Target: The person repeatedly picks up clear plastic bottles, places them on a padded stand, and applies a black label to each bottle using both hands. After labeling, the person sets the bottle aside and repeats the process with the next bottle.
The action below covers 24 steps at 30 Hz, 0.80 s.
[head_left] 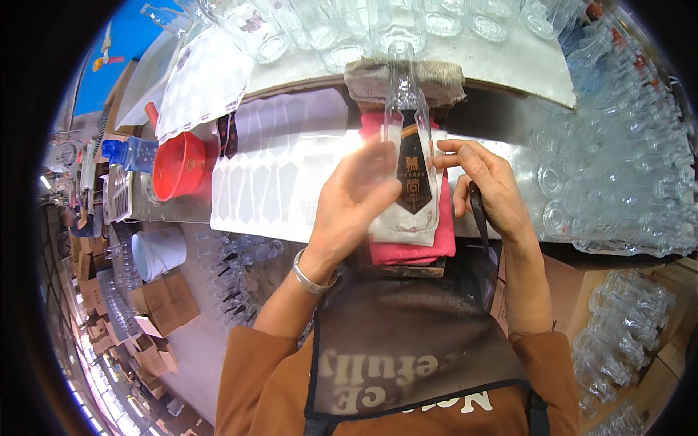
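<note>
A clear glass bottle (411, 218) lies on its back in front of me, its neck resting on a rolled grey towel (443, 81). On its face is a black tie-shaped label (413, 163) with gold marks and a gold band. My left hand (356, 189), blurred by motion, is at the bottle's left side, fingers stretched out and thumb apart; contact is unclear. On the other side, my right hand (491, 182) has its index finger near the glass. A slim dark-handled tool (478, 214), its tip not made out, is tucked in that hand's curled fingers.
Under the bottle lies a pink cloth (414, 253). White sheets with tie-shaped outlines (262, 196) spread to the left, beside a red plastic container (182, 166) and a blue-capped bottle (131, 152). Many glass bottles (589, 174) crowd the right; others line the back shelf. Cardboard boxes (166, 301) stand lower left.
</note>
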Available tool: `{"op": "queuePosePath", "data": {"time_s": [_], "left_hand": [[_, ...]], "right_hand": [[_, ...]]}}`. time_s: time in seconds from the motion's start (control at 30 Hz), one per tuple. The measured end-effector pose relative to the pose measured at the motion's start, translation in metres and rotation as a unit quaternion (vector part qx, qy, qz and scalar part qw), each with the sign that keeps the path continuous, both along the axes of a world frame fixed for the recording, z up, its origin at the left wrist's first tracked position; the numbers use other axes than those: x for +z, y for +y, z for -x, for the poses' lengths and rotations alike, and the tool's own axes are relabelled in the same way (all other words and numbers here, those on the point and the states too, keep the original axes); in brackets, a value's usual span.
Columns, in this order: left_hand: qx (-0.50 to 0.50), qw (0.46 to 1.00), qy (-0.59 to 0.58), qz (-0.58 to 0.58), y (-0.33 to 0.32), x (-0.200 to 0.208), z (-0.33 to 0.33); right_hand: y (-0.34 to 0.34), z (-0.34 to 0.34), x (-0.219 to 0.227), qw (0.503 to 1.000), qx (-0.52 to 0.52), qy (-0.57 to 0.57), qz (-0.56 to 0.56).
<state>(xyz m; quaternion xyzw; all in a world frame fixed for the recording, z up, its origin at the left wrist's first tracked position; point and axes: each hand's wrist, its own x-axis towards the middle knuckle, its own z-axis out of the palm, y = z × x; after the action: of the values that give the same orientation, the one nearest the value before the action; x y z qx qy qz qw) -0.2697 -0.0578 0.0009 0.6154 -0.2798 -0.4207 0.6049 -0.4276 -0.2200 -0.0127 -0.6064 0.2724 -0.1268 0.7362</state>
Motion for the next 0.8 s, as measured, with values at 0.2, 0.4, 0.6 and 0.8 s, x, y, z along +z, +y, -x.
{"op": "queuePosePath", "data": {"time_s": [0.2, 0.4, 0.6, 0.8], "left_hand": [[0.02, 1.0, -0.014, 0.002, -0.03, 0.003, -0.021], [0.066, 0.998, 0.003, -0.017, -0.055, 0.007, -0.024], [0.079, 0.997, 0.017, -0.013, -0.061, 0.001, -0.025], [0.09, 0.996, 0.019, -0.007, -0.062, 0.001, -0.021]], "right_hand": [[-0.025, -0.039, 0.008, 0.997, 0.014, -0.004, 0.071], [-0.03, -0.055, 0.005, 0.993, 0.008, 0.025, 0.111], [-0.027, -0.061, 0.013, 0.984, -0.018, 0.055, 0.17], [-0.029, -0.062, 0.012, 0.986, -0.018, 0.058, 0.154]]}}
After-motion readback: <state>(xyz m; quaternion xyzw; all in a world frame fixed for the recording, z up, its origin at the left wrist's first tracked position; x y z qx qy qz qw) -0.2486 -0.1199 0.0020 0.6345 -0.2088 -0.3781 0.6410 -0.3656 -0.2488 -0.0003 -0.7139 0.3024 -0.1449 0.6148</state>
